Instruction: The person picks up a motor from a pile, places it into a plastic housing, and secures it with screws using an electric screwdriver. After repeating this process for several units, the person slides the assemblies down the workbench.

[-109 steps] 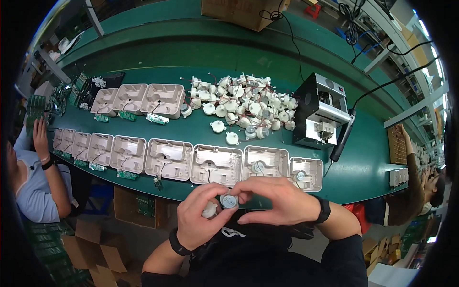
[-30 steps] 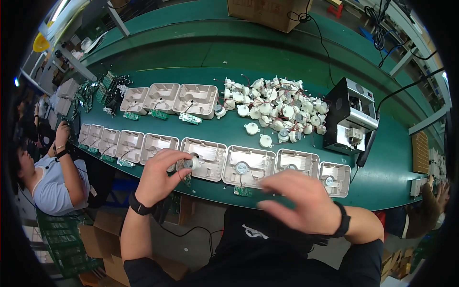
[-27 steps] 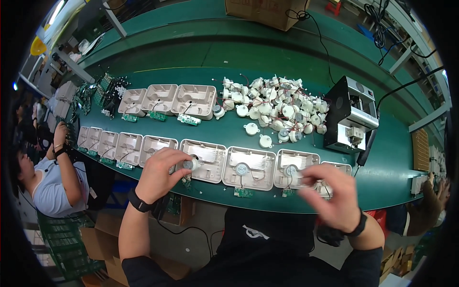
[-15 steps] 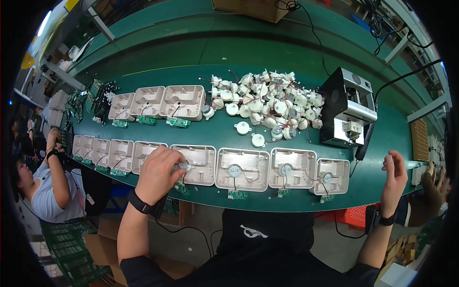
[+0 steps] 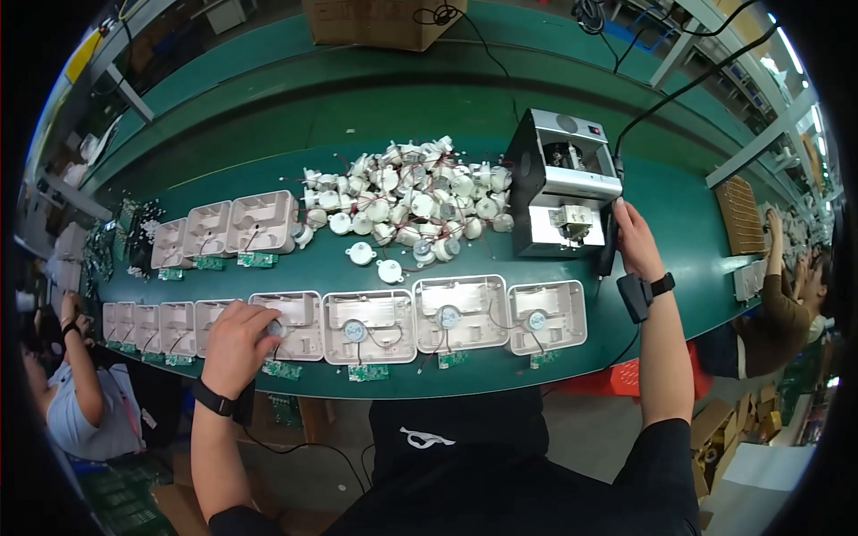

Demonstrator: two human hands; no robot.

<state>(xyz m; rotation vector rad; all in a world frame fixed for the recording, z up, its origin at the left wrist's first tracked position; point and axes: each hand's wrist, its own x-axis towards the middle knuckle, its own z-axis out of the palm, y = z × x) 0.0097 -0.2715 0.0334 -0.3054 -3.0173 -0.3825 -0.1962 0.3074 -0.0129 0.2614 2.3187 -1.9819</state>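
At 8 o'clock from the middle of the green desk (image 5: 688,210), the left hand (image 5: 237,347) has thumb and fingertips pinched on a silver disc (image 5: 275,329), which sits inside a pale housing (image 5: 304,310) near the front edge. At 3 o'clock, the right hand (image 5: 636,243) has its fingers against the outer side of a black handheld tool (image 5: 610,234); whether they close round it I cannot tell. The tool stands just beside a black-and-silver machine (image 5: 572,183) at 2 o'clock, so the fingers have little room on that side, while bare desk spreads outward toward a brown tray (image 5: 740,214).

The front row of housings curves from 8 to 4 o'clock, its walls close together; three to the hand's right hold grey discs (image 5: 448,316). Green circuit boards (image 5: 369,372) lie along their near side, close to the desk's front edge. A strip of desk separates this row from a heap of white round parts (image 5: 411,192) at 12 o'clock, with two loose pieces (image 5: 361,254) before it.
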